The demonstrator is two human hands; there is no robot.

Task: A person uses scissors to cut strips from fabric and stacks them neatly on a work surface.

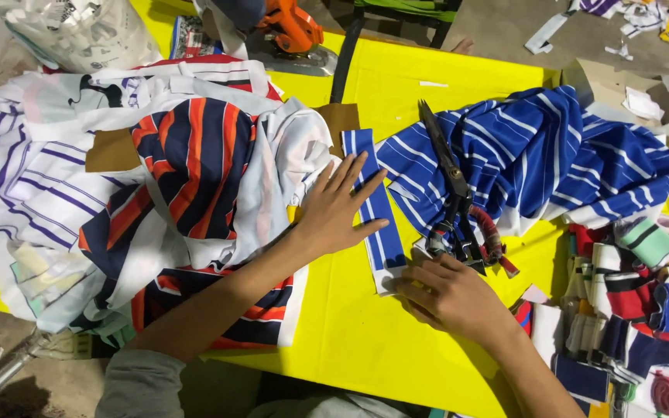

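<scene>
Blue strip w/ white stripes (375, 203) lies flat on the yellow tabletop (350, 340), roughly mid-table, running from the near edge side up toward the brown cardboard piece (340, 120). Left hand (338, 209) is spread flat, fingers apart, palm down, pressing the strip's left side & upper half; looks like it's pinning the cloth so it stays smooth and straight, not gripping anything. Right hand (447, 294) rests at the strip's near end, fingers curled down onto the white hem there, pinching or holding it taut; can't tell if it truly grips.

Just right of the strip: big black scissors (452, 190), blades pointing to the far edge, handles wrapped in red cord near the right hand, lying on the bunched blue striped fabric (551, 155). Blades are closed, within easy reach.

Left half of tabletop is buried under a heap of white, purple-striped cloth (25, 170) w/ a navy & orange striped piece (195, 162) on top; it crowds the left wrist. Near right corner: stack of folded striped strips (636, 310). Far edge: orange power tool (292, 27), plastic bag of scraps (79, 31). Free yellow space is only along the near edge.
</scene>
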